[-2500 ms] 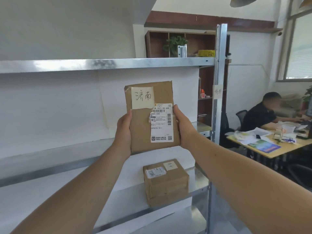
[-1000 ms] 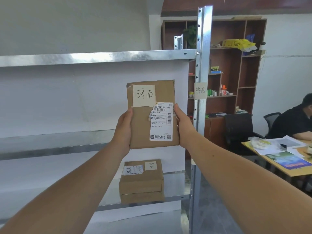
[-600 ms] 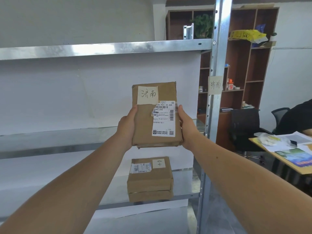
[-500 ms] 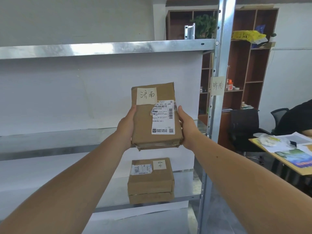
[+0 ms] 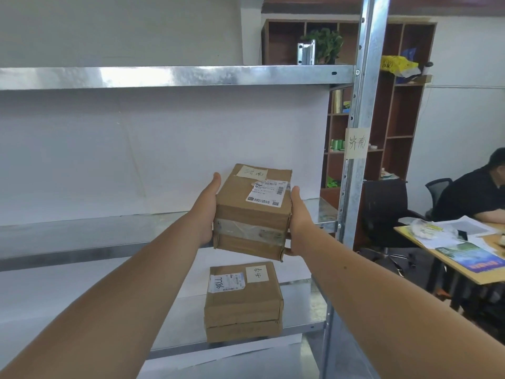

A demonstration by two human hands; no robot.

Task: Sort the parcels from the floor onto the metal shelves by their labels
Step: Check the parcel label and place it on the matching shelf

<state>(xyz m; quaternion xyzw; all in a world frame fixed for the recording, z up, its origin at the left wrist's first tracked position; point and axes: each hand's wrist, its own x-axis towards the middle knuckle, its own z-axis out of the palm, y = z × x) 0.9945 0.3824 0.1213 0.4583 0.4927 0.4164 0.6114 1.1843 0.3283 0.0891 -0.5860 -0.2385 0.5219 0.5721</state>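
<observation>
I hold a brown cardboard parcel [image 5: 252,214] between both hands, in front of the middle metal shelf [image 5: 82,233]. Its top face carries a handwritten paper tag and a white shipping label. My left hand [image 5: 207,212] grips its left side and my right hand [image 5: 300,222] grips its right side, with fingers curled under the bottom. A handwritten paper tag [image 5: 356,143] is stuck on the shelf's right upright post [image 5: 358,105]. A second brown parcel [image 5: 243,302] with its own tag sits on the lower shelf [image 5: 306,305], directly below the held one.
The upper shelf [image 5: 164,76] spans the top. Right of the post stand a brown bookcase [image 5: 399,119] and a black chair [image 5: 382,212]. A person [image 5: 472,192] sits at a wooden table [image 5: 464,258] covered with papers.
The parcel has tipped from upright, label facing me, to nearly flat with the label facing up, and it has moved lower and forward toward the middle shelf. Both hands keep their grip.
</observation>
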